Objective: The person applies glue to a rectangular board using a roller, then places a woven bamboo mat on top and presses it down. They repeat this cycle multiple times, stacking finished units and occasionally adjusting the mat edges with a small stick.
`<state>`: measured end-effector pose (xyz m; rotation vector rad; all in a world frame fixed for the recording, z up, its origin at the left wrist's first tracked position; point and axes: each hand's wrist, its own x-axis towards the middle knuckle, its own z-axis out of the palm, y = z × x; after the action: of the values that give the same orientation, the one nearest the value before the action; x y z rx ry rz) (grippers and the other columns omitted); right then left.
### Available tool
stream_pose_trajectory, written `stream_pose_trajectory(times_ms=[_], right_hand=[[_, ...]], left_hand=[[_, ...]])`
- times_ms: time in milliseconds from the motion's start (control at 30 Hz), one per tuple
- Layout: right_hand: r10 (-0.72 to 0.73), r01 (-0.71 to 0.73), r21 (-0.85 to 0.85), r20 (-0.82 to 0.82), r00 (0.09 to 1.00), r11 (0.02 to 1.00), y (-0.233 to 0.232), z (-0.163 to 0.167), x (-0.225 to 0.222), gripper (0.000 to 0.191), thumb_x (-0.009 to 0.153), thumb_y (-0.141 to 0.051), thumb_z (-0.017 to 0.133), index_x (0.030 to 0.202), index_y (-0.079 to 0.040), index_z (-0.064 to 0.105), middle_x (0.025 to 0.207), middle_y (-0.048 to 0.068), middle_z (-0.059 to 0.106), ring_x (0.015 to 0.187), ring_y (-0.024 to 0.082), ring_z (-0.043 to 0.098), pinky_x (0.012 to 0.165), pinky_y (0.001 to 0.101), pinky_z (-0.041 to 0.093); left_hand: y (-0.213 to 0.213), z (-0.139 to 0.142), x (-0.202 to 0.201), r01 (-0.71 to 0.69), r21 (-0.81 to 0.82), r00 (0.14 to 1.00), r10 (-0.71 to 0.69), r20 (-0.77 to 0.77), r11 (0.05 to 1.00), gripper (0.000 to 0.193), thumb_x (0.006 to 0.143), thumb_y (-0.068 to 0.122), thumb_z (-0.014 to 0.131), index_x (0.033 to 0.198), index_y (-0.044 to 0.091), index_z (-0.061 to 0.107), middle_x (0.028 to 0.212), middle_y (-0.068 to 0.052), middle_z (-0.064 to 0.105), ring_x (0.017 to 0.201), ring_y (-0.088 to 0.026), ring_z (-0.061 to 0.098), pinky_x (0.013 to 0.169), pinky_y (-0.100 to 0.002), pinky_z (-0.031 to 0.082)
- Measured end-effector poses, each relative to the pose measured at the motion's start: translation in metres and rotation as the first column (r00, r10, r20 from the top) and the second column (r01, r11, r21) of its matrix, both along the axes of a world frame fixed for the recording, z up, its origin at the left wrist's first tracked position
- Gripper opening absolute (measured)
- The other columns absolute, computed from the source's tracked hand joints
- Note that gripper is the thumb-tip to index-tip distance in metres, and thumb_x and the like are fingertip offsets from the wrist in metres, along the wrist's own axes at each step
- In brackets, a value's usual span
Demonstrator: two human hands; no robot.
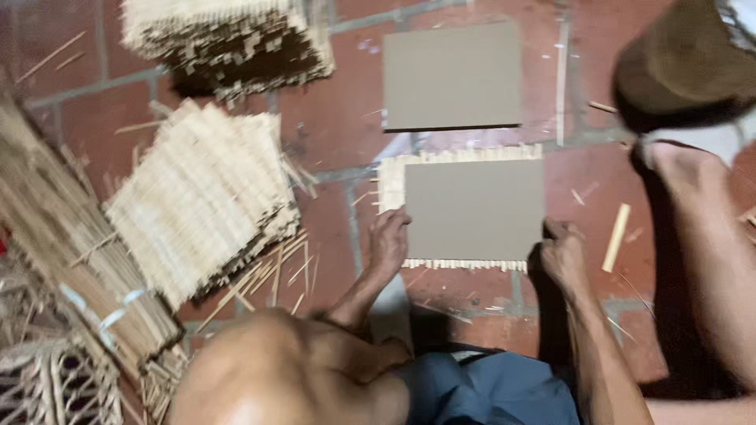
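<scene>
Head view: a person crouched on a red tiled floor [331, 134] holds down a grey cardboard sheet [472, 208] that lies on a woven bamboo mat [391, 182], whose pale slat ends show past the card at its top, left and bottom edges. The left hand [388, 242] reaches in from six o'clock, forearm angled up from the bent knee, fingers curled and pressed on the card's lower left corner. The right hand [561, 253] comes up from five o'clock, wrist bent, fingers closed at the card's lower right corner; whether it pinches the edge or only presses on it cannot be told through the blur.

A second grey card [453, 75] lies flat at twelve o'clock, just apart from the first. A stack of woven mats [201, 197] sits at nine o'clock, with another stack [228, 35] at eleven o'clock. Loose bamboo splints [272, 279] lie scattered beside the near stack. A short bamboo stick [616, 236] rests at three o'clock, near the right hand. A bundle of long strips [55, 236] fills the left edge.
</scene>
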<state>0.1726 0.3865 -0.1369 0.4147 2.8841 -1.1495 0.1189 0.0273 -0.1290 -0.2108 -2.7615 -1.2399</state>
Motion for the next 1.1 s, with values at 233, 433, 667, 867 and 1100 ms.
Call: stream_pose_trajectory(times_ms=[233,433,667,867,1100], right_hand=[[0.025,-0.025,0.147,0.005,1.0,0.989,-0.01,0.003,-0.004,0.054,0.082,0.0,0.054,0.133,0.003,0.069,0.119,0.034,0.065,0.109,0.047,0.064,0.099,0.05,0.051],[-0.033,0.022,0.139,0.076,0.997,0.99,-0.02,0.005,-0.004,0.055,0.082,-0.001,0.053,0.134,0.0,0.07,0.12,0.032,0.066,0.111,0.046,0.064,0.1,0.0502,0.051],[0.029,-0.03,0.163,0.013,1.0,0.986,-0.027,0.013,-0.003,0.044,0.087,-0.006,0.057,0.128,-0.001,0.071,0.123,0.033,0.065,0.112,0.05,0.062,0.097,0.0517,0.05],[-0.021,0.011,0.194,0.05,0.999,0.981,-0.035,0.017,0.0,0.049,0.084,-0.004,0.056,0.129,-0.004,0.073,0.116,0.033,0.067,0.104,0.05,0.065,0.094,0.0524,0.052],[0.043,-0.039,0.218,-0.012,0.999,0.975,-0.032,0.008,0.0,0.047,0.083,0.002,0.057,0.128,0.004,0.072,0.118,0.034,0.068,0.101,0.046,0.069,0.091,0.0489,0.055]], left_hand=[[-0.016,-0.008,-0.004,0.08,-0.005,0.996,-0.081,-0.046,0.997,0.018,0.09,-0.002,0.058,0.1,0.003,0.071,0.118,-0.013,0.075,0.115,-0.032,0.065,0.094,-0.049,0.05],[-0.03,-0.019,-0.005,0.128,-0.006,0.992,-0.128,0.0,0.992,0.025,0.088,-0.002,0.056,0.107,0.003,0.071,0.123,-0.014,0.073,0.119,-0.03,0.063,0.099,-0.049,0.045],[-0.036,-0.022,-0.003,0.196,-0.084,0.981,-0.194,0.025,0.977,0.037,0.086,-0.007,0.058,0.118,0.004,0.073,0.119,-0.018,0.072,0.112,-0.034,0.066,0.097,-0.047,0.055],[-0.039,-0.013,-0.002,0.232,-0.098,0.961,-0.243,-0.132,0.968,0.047,0.074,-0.013,0.056,0.118,-0.003,0.07,0.122,-0.02,0.072,0.111,-0.037,0.066,0.092,-0.05,0.053],[-0.046,-0.02,-0.013,0.264,-0.091,0.964,-0.265,0.006,0.96,0.055,0.073,-0.015,0.053,0.123,0.001,0.07,0.125,-0.021,0.071,0.117,-0.039,0.064,0.1,-0.046,0.053]])
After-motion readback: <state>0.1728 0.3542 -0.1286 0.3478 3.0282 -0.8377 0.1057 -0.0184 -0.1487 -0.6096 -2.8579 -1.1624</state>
